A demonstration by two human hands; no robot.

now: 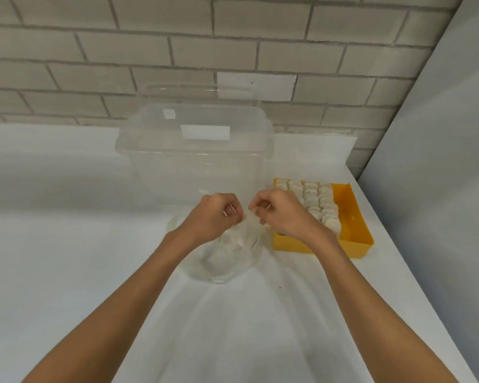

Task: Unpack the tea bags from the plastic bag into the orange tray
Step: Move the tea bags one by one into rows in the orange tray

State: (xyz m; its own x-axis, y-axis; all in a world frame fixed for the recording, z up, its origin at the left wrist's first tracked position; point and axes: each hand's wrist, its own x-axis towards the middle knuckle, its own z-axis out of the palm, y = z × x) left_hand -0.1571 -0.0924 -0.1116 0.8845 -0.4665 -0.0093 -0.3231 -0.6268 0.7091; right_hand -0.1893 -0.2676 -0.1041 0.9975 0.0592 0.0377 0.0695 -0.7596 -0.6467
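A clear plastic bag [227, 261] with pale tea bags inside lies on the white table in front of me. My left hand [213, 217] and my right hand [282, 211] both pinch the bag's top edge, close together above it. To the right stands the orange tray [354, 217], holding several rows of white tea bags [313, 200] in its left part; its right strip is bare.
A large clear plastic container [197, 150] with a lid stands just behind my hands. A brick wall runs along the back, and a grey panel [440, 161] closes off the right side. The table edge runs diagonally past the tray.
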